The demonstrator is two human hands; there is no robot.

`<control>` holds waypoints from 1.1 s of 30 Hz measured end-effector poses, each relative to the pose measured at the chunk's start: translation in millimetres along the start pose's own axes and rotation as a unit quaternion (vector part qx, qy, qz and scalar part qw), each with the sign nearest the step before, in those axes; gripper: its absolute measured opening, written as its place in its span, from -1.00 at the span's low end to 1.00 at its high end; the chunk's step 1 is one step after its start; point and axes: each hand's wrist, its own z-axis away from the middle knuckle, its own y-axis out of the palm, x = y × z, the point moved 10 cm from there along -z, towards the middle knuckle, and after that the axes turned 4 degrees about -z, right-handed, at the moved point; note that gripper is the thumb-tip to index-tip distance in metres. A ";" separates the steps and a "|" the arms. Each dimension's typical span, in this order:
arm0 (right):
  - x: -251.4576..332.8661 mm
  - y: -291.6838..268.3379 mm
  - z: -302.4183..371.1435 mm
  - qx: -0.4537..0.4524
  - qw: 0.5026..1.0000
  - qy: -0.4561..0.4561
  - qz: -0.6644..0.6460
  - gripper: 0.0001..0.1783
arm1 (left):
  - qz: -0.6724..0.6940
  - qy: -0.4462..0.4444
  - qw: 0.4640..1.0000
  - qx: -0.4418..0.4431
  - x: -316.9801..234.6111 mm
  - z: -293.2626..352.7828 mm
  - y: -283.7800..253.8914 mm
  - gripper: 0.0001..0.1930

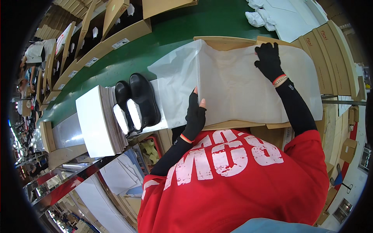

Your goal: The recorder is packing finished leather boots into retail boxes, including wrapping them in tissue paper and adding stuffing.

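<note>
A sheet of white tissue paper lines an open cardboard box in front of me, its left part draped over the box's side onto the table. My left hand, in a black glove with bare fingertips, rests on the paper by the box's near left side, thumb and forefinger apart. Over at the far right edge, my right hand lies on the paper with its gloved fingers spread. Left of the box stands a pair of black boots with white paper stuffing, partly next to the overhanging paper.
Beside the boots rises a stack of white card sheets. Open shoe boxes line the far left of the green table. Crumpled white paper sits at the far right, and brown boxes stand upright on the right.
</note>
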 end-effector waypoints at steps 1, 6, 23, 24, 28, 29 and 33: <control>-7.1 -10.2 4.6 -0.002 0.999 0.026 -0.033 -0.56 | -0.024 0.026 0.999 -0.010 -0.2 -1.6 -1.2 -0.45; -48.8 2.3 29.3 -0.078 0.974 0.061 -0.206 -0.63 | -0.004 0.015 1.000 -0.013 4.4 -0.1 -2.3 -0.47; -35.9 20.3 27.1 -0.024 0.969 0.016 -0.246 0.04 | -0.114 0.044 0.984 -0.129 -59.8 23.9 -147.4 -0.50; -11.4 -9.5 36.4 -0.038 0.947 0.005 -0.319 0.01 | -0.088 0.011 0.977 -0.196 -66.8 39.5 -192.4 -0.52; 62.8 -32.1 64.1 0.051 0.911 -0.009 -0.410 -0.12 | -0.365 -0.182 0.896 -0.178 -52.6 101.1 -304.8 -0.19; 81.6 -35.0 67.3 0.035 0.890 -0.046 -0.452 -0.19 | -0.414 -0.137 0.890 -0.135 -30.4 120.6 -311.6 -0.13; 136.6 -28.5 78.8 0.069 0.847 -0.079 -0.521 -0.29 | -0.146 -0.146 0.964 -0.167 35.7 120.0 -264.8 -0.26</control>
